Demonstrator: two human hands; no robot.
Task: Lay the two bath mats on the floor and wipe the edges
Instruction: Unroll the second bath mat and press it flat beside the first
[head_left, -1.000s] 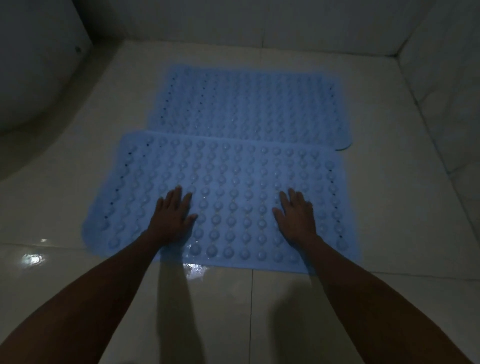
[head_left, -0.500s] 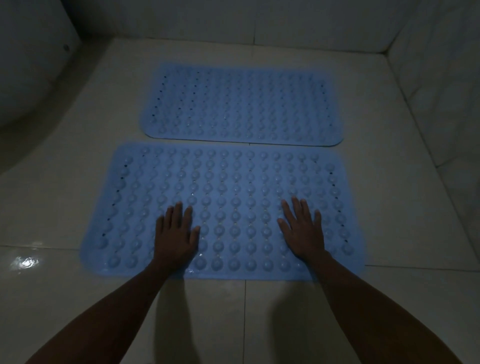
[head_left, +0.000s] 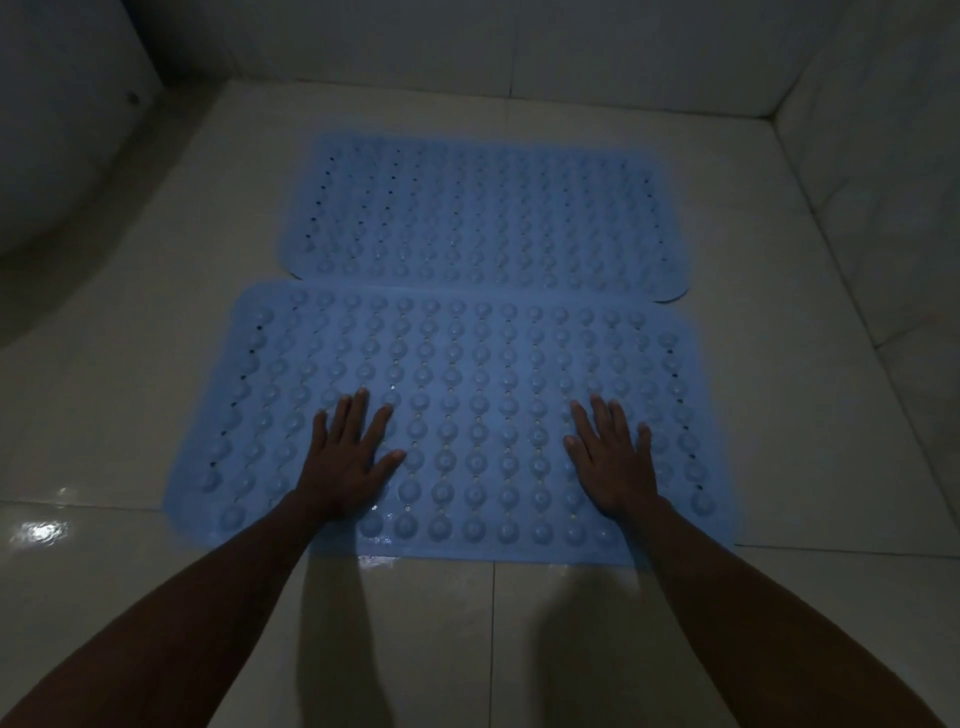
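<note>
On the pale tiled floor (head_left: 156, 364) of a dim bathroom, two blue bath mats lie flat, one beyond the other. The near mat (head_left: 467, 364), studded with rows of round bumps and small holes, lies closest to the person; its far edge meets or slightly overlaps the near edge of the far mat (head_left: 483, 208), though which one lies on top cannot be told in this light. The far mat sits a little to the right, its near right corner showing past the near mat's edge.

Both of the person's hands rest palm down on the near mat. The left hand (head_left: 348, 462) lies on its left half and the right hand (head_left: 615, 462) on its right half, each with fingers straight, spread and released, grasping nothing. A curved white fixture (head_left: 67, 130) stands at the left, and tiled walls (head_left: 571, 47) close the corner behind and to the right.
</note>
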